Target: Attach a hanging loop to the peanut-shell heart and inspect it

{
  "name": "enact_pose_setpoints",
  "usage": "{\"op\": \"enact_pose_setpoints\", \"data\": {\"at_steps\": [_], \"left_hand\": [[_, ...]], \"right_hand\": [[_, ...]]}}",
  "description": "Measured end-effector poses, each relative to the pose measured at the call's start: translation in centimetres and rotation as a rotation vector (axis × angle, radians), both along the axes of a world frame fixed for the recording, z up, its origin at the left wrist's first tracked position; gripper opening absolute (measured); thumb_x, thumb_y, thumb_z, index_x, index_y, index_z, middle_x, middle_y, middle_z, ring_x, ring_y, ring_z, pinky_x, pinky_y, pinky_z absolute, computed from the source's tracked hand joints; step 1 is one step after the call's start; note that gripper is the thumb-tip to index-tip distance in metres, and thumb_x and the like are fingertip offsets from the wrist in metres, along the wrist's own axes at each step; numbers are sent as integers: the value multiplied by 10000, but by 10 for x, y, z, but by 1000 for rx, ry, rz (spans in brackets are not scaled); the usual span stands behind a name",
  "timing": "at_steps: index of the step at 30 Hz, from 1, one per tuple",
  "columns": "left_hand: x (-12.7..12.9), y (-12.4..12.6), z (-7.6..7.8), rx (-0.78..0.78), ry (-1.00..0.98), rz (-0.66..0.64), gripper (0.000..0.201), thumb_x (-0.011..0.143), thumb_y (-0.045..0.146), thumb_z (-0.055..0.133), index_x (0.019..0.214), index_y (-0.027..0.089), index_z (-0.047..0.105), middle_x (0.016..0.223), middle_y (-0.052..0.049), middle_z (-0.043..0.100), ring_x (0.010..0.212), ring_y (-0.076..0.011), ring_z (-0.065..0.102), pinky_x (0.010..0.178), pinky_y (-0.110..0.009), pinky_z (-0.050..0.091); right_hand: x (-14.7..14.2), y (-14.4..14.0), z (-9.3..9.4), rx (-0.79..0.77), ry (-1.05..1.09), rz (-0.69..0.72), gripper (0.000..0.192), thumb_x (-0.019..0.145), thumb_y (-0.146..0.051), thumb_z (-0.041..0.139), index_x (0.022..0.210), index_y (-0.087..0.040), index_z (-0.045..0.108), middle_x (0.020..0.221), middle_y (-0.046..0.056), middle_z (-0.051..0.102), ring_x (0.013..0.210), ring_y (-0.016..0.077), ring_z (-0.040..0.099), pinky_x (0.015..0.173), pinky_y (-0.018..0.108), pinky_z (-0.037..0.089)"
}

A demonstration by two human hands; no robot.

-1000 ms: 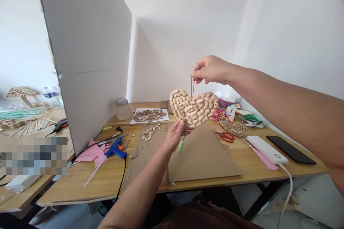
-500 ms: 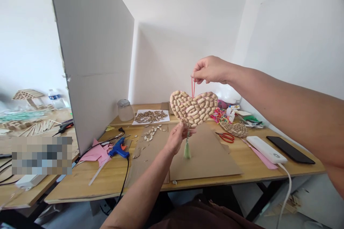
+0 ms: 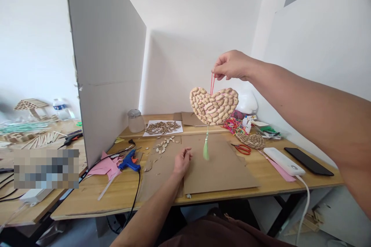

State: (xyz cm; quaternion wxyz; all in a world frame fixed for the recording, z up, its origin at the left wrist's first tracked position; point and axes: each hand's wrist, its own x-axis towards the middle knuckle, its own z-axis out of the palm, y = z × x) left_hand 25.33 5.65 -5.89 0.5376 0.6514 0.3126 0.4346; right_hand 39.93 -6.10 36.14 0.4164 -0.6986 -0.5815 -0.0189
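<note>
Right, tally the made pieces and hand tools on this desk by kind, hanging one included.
Peanut-shell hearts: 2, one hanging from the right hand by a red loop, one flat on the desk
Glue guns: 1
Scissors: 1
Phones: 1
Total: 5

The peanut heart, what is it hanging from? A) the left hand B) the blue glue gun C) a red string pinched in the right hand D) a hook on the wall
C: the peanut heart dangles in the air from a red string pinched in the right hand, while the left hand is down by the cardboard sheet, touching neither heart nor string.
</note>
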Motion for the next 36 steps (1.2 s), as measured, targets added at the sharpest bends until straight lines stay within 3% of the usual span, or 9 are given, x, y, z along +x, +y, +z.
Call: {"op": "enact_pose_setpoints", "data": {"at_steps": [4, 13, 23, 36], "left_hand": [[2, 0, 0, 67, 79, 10, 308, 826, 343, 562, 1076, 179, 636, 694, 4, 618, 540, -122, 505, 584, -238, 410], [1, 0, 1, 187, 192, 44, 275, 772, 283, 606, 1011, 168, 677, 551, 49, 490, 550, -140, 462, 591, -246, 343], [3, 3, -5, 223, 211, 12, 234, 807, 288, 581, 982, 182, 694, 569, 31, 519, 558, -146, 467, 587, -245, 338], [2, 2, -3, 242, 243, 5, 199, 828, 289, 565, 945, 192, 694, 605, 10, 559, 593, -160, 509, 604, -252, 361]], "right_hand": [[10, -1, 9, 50, -17, -33, 232, 736, -226, 806, 656, -183, 593, 748, 77, 687, 727, 198, 653, 569, 284, 443], [31, -6, 16, 124, 11, -31, 209, 745, -158, 781, 691, -185, 580, 744, 48, 681, 683, 155, 631, 573, 269, 426], [54, -8, 18, 121, 24, -52, 216, 732, -189, 801, 722, -183, 585, 734, 31, 682, 679, 140, 623, 604, 266, 427], [64, -8, 13, 105, 52, 63, 155, 790, -158, 734, 771, -168, 580, 760, 44, 678, 697, 133, 647, 555, 223, 428]]}}
